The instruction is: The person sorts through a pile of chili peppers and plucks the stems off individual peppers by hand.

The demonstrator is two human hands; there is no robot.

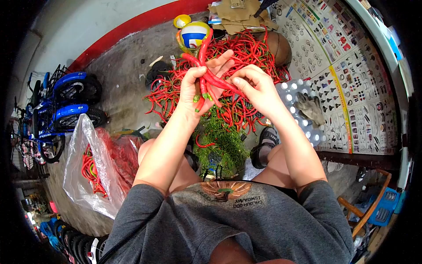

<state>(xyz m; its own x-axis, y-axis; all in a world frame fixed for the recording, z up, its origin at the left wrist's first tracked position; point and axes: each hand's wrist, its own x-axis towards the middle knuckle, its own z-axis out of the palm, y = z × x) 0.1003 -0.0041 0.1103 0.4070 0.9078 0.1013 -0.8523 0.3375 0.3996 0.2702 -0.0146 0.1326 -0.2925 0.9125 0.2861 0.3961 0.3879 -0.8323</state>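
Left hand (pixel 193 86) has its thumb down on some glossy red chillies (pixel 215 80) above the floor (pixel 127 50), fingers loosely spread. Right hand (pixel 256 86) is curled, covering the longest one's end, can't tell if it's gripping. That one slants left-to-right toward the wearer; others run lengthwise. Pile (pixel 239 48) behind's partly blocked.

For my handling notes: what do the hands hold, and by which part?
Left hand: several red peppers, thumb near where two cross. Right hand: at one pepper's end; its grip is unclear.
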